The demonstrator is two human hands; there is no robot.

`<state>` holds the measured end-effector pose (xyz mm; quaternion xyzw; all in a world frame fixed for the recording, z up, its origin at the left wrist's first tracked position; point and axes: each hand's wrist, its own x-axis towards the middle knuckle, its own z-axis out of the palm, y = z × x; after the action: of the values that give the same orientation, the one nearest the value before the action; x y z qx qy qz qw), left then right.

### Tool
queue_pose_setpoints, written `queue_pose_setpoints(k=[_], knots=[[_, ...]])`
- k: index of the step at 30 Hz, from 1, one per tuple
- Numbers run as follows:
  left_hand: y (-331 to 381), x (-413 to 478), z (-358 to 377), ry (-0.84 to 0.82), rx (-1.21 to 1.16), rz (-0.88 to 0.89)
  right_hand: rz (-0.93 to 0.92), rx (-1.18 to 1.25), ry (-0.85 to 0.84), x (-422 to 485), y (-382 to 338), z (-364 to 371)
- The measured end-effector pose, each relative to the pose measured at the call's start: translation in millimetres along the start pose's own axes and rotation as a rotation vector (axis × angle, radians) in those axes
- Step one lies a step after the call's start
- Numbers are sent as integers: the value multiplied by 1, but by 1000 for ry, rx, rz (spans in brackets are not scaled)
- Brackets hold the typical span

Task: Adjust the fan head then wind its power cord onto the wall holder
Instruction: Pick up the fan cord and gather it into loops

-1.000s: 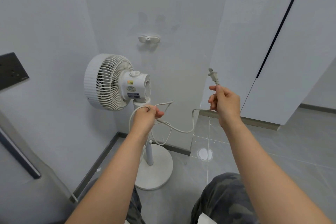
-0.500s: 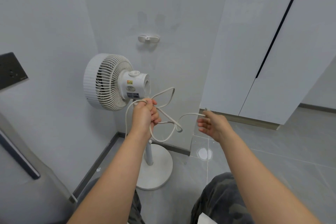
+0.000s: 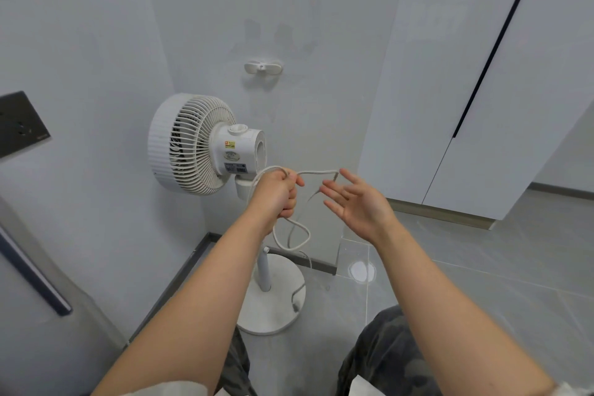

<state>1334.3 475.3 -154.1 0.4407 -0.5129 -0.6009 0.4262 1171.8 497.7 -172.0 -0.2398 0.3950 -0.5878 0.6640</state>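
- The thin white power cord [image 3: 291, 236] is bunched in my left hand [image 3: 276, 194], whose fingers are curled tight round several strands. One loop hangs just below the fist and another sticks out to its right. I judge the bunching is so the slack can go up as one bundle instead of trailing.
- My right hand [image 3: 358, 204] sits just right of the left, palm up, fingers straight and spread, gripping nothing. Its fingertips are at the end of the outward loop, but I cannot tell whether they touch it. It looks placed to take that loop.
- Below my left hand the cord drops to the round white fan base [image 3: 257, 315] on the floor and joins it near the rim.
- The white round-grilled fan head [image 3: 189, 141] is just left of and slightly above my left fist, with its grille turned toward the left wall. By my reading the head is set and winding is the step in hand.
- The small white two-winged plastic wall holder [image 3: 263, 67] is well above both hands, with no cord on it yet, so I will need to lift the bundle to it.
- Far left of my left hand is a dark socket plate [image 3: 19, 125]. Up and right of my right hand are glossy white cabinet doors [image 3: 482, 74].
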Motion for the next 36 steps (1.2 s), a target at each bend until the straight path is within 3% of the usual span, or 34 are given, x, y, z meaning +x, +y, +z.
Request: queue_pose_setpoints(k=[6, 10, 13, 17, 25, 31, 36], knots=[[6, 1, -3, -79, 198, -40, -107, -205, 67, 4, 3, 3], [8, 0, -3, -109, 137, -53, -178, -572, 139, 3, 9, 4], [9, 1, -7, -63, 54, -71, -272, -702, 237, 2, 10, 3], [6, -1, -10, -49, 36, -91, -358, -722, 266, 1, 7, -2], [3, -2, -17, -49, 283, -87, -369, -728, 265, 2, -2, -1], [5, -7, -21, -187, 103, -172, -391, -808, 304, 2, -8, 1], [8, -6, -19, -84, -40, -185, -408, -931, 218, -5, -9, 4]])
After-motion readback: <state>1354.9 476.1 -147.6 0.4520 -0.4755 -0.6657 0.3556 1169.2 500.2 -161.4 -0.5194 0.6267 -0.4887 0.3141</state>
